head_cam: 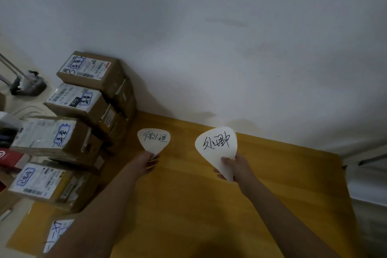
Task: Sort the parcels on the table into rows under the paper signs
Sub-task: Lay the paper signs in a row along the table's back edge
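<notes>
Forearms entering from 6 o'clock, reaching out over yellow wooden table (pixel 272 174). Left hand (pixel 144 164) at centre-left, fingers pinched shut on lower edge of left paper sign (pixel 154 139), handwritten, bowed into a fan shape, lifted off the tabletop. Right hand (pixel 236 168) at centre-right, fingers clamped on lower edge of right paper sign (pixel 216 142), also handwritten and curled. Signs well apart, both toward the 12 o'clock edge by white wall (pixel 209 27).

Parcels (pixel 83 100): brown cardboard boxes with white labels and blue pen marks, stacked in a line along the 9 o'clock side, running from 8 to 10 o'clock. One more labelled item (pixel 56 234) at 7 o'clock, partly cut off.

Step judged: setup, laying out signs; no rows begun. Next move likely calls for flattening both sheets along the far edge, spaced widely enough for a row beneath each, then releasing. Curl may lift the paper.
</notes>
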